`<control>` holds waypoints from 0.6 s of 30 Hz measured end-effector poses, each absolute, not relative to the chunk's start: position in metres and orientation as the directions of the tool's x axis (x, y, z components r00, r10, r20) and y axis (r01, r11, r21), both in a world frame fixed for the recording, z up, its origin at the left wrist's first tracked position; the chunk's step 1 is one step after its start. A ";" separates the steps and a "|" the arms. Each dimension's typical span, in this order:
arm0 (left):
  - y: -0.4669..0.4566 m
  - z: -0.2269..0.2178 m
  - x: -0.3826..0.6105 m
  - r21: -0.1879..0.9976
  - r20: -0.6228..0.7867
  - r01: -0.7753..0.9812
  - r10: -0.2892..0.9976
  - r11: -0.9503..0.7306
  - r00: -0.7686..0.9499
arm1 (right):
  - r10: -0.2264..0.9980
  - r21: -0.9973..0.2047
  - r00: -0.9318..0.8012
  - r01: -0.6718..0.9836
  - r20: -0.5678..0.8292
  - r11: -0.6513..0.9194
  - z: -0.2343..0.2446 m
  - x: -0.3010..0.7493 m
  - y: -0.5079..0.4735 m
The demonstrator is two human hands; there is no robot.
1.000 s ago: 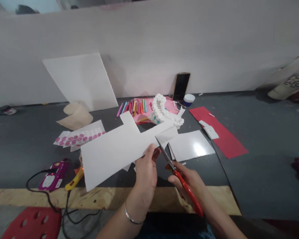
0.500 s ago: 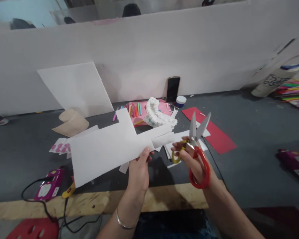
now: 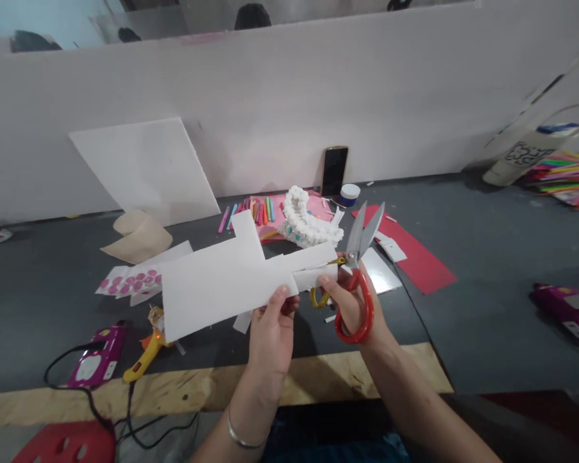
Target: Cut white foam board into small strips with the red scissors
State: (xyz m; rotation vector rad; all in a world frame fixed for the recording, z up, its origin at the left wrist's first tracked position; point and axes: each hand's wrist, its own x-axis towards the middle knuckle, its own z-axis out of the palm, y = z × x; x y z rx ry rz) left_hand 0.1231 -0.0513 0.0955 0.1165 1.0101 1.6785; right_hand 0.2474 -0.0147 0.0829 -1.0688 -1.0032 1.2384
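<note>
My left hand (image 3: 275, 328) grips a white sheet of paper (image 3: 217, 283) by its lower edge, thumb on top. The sheet has a tab sticking up and a narrow arm reaching right, with a partly cut strip (image 3: 313, 277) below that arm. My right hand (image 3: 350, 302) pinches the strip's end between thumb and fingers. Scissors (image 3: 359, 251) with one red and one yellow handle hang on the same hand, blades spread and pointing up, away from the paper. Behind the sheet lies a white beaded crescent-shaped piece (image 3: 306, 222).
A yellow glue gun (image 3: 147, 357) with its cord lies at the left front beside a purple box (image 3: 99, 360). Crayons (image 3: 260, 211), a phone (image 3: 334, 170), a small jar (image 3: 350, 194) and red paper (image 3: 410, 257) sit farther back. A white board (image 3: 149, 170) leans on the wall.
My right hand has moved left with the scissors and taken hold of the strip's end. The white sheet has shifted slightly right, uncovering more of the glue gun.
</note>
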 end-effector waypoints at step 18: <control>-0.047 0.107 0.119 0.637 -0.439 -0.761 0.869 0.121 -0.230 | 0.997 -0.978 0.050 -0.201 0.050 0.059 0.087 0.255 -0.013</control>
